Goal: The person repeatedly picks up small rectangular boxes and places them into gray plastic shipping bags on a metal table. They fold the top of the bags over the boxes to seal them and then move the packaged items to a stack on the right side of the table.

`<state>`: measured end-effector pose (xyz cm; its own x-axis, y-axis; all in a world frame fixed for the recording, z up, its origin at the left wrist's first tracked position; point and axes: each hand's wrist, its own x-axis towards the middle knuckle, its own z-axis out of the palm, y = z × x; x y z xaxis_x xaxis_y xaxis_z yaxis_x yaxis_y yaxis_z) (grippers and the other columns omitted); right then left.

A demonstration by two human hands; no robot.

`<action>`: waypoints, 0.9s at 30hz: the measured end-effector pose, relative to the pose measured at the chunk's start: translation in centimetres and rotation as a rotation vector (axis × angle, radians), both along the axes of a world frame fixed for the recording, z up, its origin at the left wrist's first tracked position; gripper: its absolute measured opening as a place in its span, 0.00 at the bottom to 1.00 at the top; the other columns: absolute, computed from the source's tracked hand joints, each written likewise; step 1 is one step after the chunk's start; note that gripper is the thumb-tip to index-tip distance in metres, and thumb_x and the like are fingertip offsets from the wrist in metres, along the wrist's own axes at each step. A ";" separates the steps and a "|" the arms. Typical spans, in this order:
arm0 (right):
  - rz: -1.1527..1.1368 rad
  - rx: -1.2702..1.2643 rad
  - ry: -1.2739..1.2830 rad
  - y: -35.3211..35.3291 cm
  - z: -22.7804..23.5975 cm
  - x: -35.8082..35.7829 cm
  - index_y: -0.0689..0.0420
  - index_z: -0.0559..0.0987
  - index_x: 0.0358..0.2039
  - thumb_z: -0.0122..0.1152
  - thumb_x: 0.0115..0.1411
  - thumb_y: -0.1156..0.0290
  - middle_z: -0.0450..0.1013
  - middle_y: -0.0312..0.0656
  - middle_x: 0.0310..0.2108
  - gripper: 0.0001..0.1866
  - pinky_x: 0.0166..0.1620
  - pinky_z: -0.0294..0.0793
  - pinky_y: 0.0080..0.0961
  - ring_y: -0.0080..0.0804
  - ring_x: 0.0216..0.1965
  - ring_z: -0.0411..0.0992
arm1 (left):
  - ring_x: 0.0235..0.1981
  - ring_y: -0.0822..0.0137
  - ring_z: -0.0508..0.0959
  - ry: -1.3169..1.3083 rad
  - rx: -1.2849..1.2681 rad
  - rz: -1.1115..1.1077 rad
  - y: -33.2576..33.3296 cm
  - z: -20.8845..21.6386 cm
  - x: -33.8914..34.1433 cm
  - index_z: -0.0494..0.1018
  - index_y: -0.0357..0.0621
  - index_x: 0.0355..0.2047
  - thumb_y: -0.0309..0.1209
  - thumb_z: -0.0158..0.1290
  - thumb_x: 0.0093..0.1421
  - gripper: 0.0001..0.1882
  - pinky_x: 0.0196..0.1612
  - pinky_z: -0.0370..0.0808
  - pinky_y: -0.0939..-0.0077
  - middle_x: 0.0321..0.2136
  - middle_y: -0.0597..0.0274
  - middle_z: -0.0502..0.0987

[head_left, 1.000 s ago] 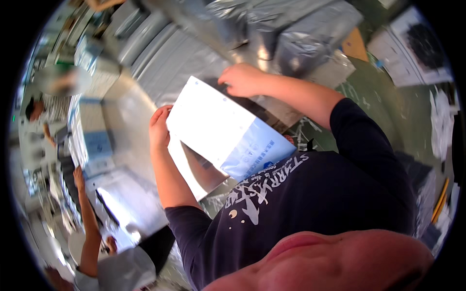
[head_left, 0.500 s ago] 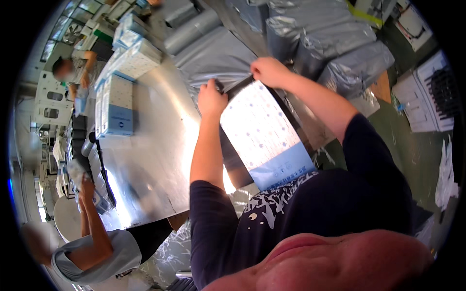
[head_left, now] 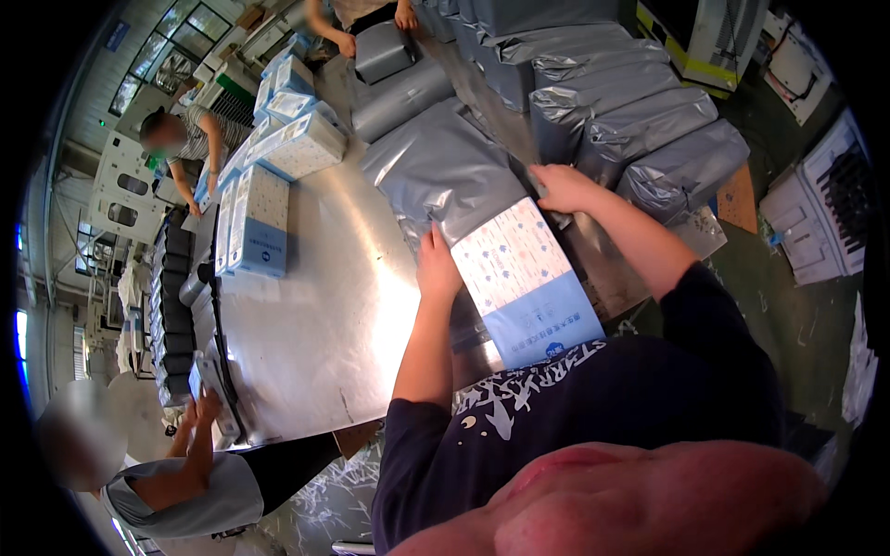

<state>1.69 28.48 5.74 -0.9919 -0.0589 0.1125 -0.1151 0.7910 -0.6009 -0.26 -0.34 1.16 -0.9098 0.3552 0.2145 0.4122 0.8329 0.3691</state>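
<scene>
A white and blue patterned pack (head_left: 524, 264) lies flat in front of me, its blue end close to my shirt. Over its far end sits the mouth of a grey plastic bag (head_left: 443, 162), covering that part of the pack. At the bag's left edge, my left hand (head_left: 438, 264) is closed on the plastic, beside the pack. My right hand (head_left: 564, 190) pinches the opposite edge of the opening, near the pack's far right corner.
Filled grey bags (head_left: 607, 102) are lined up at the far right. More blue and white packs (head_left: 264, 218) stand on the metal table (head_left: 324, 306) to the left. Co-workers are at the left and far edges, one with hands by a grey parcel (head_left: 383, 54). A white crate (head_left: 816, 204) stands right.
The bag's mouth has come toward me over the pack's far end, hiding more of it. Both hands have moved with its edges. My view has also shifted, showing more of the far side.
</scene>
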 end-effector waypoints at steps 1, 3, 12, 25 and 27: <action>-0.002 0.075 -0.120 -0.4 -0.9 -0.9 0.60 0.79 0.35 0.56 0.50 0.70 0.75 0.52 0.34 0.12 0.41 0.72 0.38 0.50 0.39 0.73 | 0.45 0.42 0.72 -0.078 -0.034 0.026 0.5 0.6 -0.2 0.46 0.37 0.62 0.42 0.55 0.52 0.44 0.44 0.72 0.58 0.48 0.39 0.66; -0.028 0.117 -0.171 -1.8 -1.9 -2.0 0.59 0.79 0.32 0.53 0.52 0.66 0.74 0.54 0.35 0.12 0.41 0.71 0.41 0.50 0.40 0.73 | 0.43 0.44 0.74 -0.222 -0.102 0.104 0.9 2.0 -1.3 0.42 0.38 0.63 0.43 0.55 0.51 0.47 0.42 0.72 0.58 0.45 0.39 0.70; 0.855 0.131 -0.439 0.2 -6.8 15.8 0.60 0.78 0.29 0.55 0.46 0.70 0.74 0.51 0.28 0.10 0.34 0.71 0.39 0.49 0.31 0.73 | 0.34 0.46 0.76 -0.571 0.001 -0.389 -6.5 0.3 11.1 0.68 0.35 0.41 0.28 0.53 0.49 0.18 0.38 0.73 0.61 0.30 0.42 0.76; 0.646 0.167 -0.155 -5.3 1.7 9.9 0.54 0.79 0.26 0.55 0.52 0.65 0.73 0.46 0.26 0.08 0.39 0.71 0.36 0.42 0.34 0.73 | 0.17 0.75 0.72 -0.954 0.633 0.134 -3.6 1.9 12.2 0.72 0.37 0.23 0.36 0.55 0.59 0.14 0.20 0.68 0.81 0.19 0.63 0.75; 0.573 0.560 -0.110 -5.4 -1.9 7.9 0.53 0.79 0.29 0.57 0.51 0.64 0.73 0.44 0.27 0.08 0.42 0.70 0.37 0.43 0.36 0.72 | 0.16 0.76 0.72 -0.976 0.585 0.062 -3.3 2.0 11.9 0.72 0.37 0.24 0.35 0.55 0.59 0.13 0.21 0.68 0.82 0.19 0.63 0.76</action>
<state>9.62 23.06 3.88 -0.7942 -0.5799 -0.1813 -0.5570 0.8141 -0.1641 11.68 -3.66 3.14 -0.7917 0.3820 -0.4768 -0.3003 0.4364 0.8482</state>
